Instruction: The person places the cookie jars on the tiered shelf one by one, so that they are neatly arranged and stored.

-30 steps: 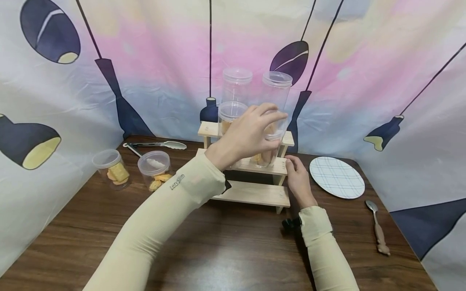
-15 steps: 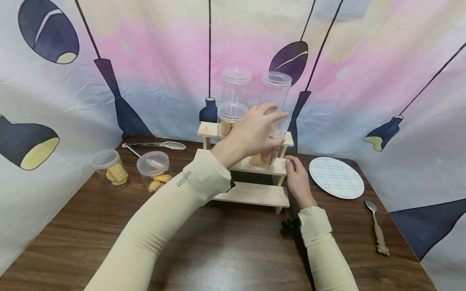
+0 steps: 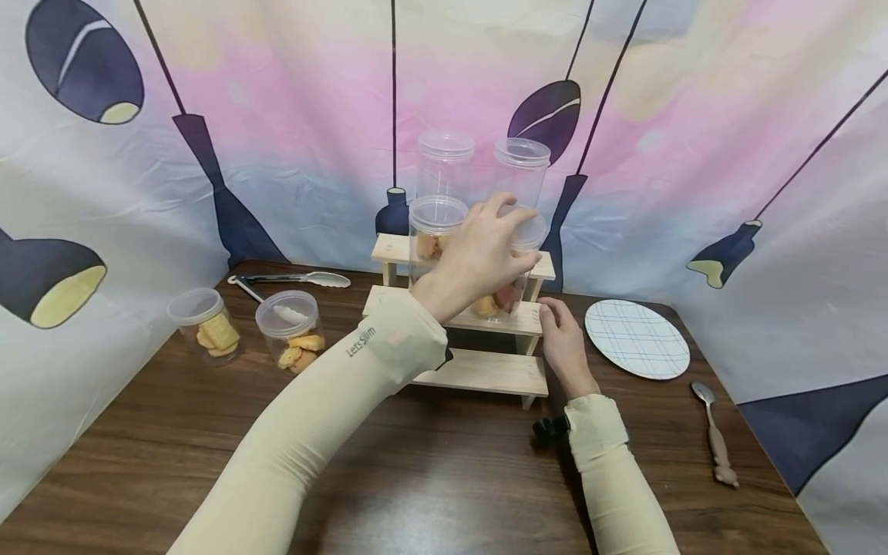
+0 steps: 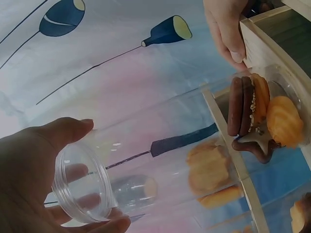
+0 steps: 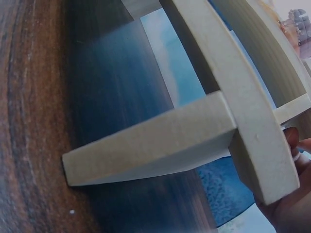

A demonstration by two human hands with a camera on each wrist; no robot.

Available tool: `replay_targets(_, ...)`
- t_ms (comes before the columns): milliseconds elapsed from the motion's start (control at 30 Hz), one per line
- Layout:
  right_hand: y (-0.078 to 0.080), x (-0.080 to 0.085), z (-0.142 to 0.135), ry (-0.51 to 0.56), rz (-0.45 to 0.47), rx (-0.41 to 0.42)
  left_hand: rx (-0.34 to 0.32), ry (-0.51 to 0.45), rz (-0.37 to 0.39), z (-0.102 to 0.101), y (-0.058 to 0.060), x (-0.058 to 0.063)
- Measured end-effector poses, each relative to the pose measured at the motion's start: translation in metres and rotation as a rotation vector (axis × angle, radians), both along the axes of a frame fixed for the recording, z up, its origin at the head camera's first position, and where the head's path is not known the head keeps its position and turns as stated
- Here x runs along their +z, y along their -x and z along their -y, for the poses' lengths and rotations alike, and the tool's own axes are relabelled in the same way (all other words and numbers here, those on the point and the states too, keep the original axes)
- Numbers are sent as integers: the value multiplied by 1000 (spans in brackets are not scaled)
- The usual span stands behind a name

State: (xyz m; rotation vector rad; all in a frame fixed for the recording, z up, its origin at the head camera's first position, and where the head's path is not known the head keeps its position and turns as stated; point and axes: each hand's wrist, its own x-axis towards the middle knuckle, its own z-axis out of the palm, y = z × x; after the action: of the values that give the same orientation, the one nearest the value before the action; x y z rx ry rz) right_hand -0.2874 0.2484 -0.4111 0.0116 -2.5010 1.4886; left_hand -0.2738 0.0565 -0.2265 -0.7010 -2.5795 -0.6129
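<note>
My left hand grips the top of a tall clear jar, standing on the middle step of a three-step wooden stand. In the left wrist view the fingers and thumb curl round the jar's ribbed lid. Chocolate and golden cookies lie at the jar's bottom. My right hand holds the right end of the middle step; in the right wrist view its fingers are partly hidden behind the wood. Beside the gripped jar stands another cookie jar, partly covered by my left hand.
Two taller clear jars stand on the top step. On the left are two shorter cookie jars and tongs. A checked plate and a spoon lie on the right. A printed cloth hangs behind.
The gripped jar and my left hand have shifted slightly down and left relative to the stand. The right hand keeps its place at the step's end. The head view has turned slightly.
</note>
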Motion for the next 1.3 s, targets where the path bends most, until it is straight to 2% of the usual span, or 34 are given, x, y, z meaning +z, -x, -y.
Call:
replay_targets(167,1,0,1,2,-5,3,13,-24,-8,-2,2,-1)
replay_targets(667,-1,-4,3,10,6,5,77,-25,45,-10,5,-5)
replay_targets(1300,-1,0,0,19,0,5,81,3,2,-12,4,-4)
